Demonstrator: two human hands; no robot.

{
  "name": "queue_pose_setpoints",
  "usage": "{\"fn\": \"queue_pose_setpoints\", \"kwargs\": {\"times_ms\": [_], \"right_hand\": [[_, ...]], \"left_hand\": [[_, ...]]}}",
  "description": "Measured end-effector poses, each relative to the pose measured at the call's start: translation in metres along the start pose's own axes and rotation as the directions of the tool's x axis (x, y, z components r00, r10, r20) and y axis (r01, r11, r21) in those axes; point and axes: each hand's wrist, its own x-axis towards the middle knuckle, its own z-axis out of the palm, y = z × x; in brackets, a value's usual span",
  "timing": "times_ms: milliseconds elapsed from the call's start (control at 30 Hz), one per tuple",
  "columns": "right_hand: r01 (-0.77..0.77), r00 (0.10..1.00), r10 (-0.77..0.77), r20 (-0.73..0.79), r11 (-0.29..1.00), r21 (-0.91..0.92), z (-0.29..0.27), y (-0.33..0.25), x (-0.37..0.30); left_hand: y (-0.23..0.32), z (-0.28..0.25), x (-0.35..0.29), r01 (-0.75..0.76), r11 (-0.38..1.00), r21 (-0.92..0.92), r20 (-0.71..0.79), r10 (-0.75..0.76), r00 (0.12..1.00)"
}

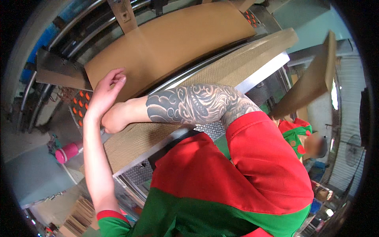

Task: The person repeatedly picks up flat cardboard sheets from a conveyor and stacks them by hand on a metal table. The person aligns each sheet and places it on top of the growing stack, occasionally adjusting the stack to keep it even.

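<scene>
My left hand (107, 91) is raised at the left end of a broad brown cardboard sheet (169, 41) lying on a machine. Its fingers are loosely bent and apart, with nothing between them. My right forearm, heavily tattooed, reaches across to the left, and my right hand (117, 118) lies against or just behind my left wrist. The wrist hides the right fingers. Below both hands runs a long brown band with a fine fluted texture (130, 144), like the stacked edges of corrugated board, beside a metal edge (264, 73).
Orange buttons (81, 103) sit on a panel left of my hands, above a pink bottle (67, 153). Metal rollers (85, 27) line the far left. At right, a person (296, 136) stands beside a large upright cardboard sheet (312, 81). Stacked cardboard (81, 215) lies lower left.
</scene>
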Motion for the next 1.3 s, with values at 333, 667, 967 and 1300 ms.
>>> {"fn": "queue_pose_setpoints", "kwargs": {"times_ms": [333, 667, 967, 1300], "right_hand": [[0.03, 0.999, -0.025, 0.047, 0.995, -0.099, -0.007, 0.011, 0.012], [0.03, 0.996, -0.022, 0.089, 0.995, -0.093, -0.009, 0.02, 0.005], [-0.043, 0.904, -0.069, -0.422, 0.967, -0.25, -0.054, -0.023, -0.026], [-0.003, 0.469, 0.127, -0.874, 0.99, 0.142, 0.123, -0.162, -0.124]], "left_hand": [[0.05, -0.024, -0.209, 0.139, 0.983, 0.123, -0.332, -0.091, 0.939], [-0.035, 0.01, -0.298, 0.248, 0.842, 0.48, -0.624, 0.128, 0.771], [-0.046, -0.003, -0.281, 0.195, 0.859, 0.473, -0.627, 0.173, 0.759], [-0.052, -0.013, -0.273, 0.109, 0.88, 0.462, -0.648, 0.251, 0.719]]}}
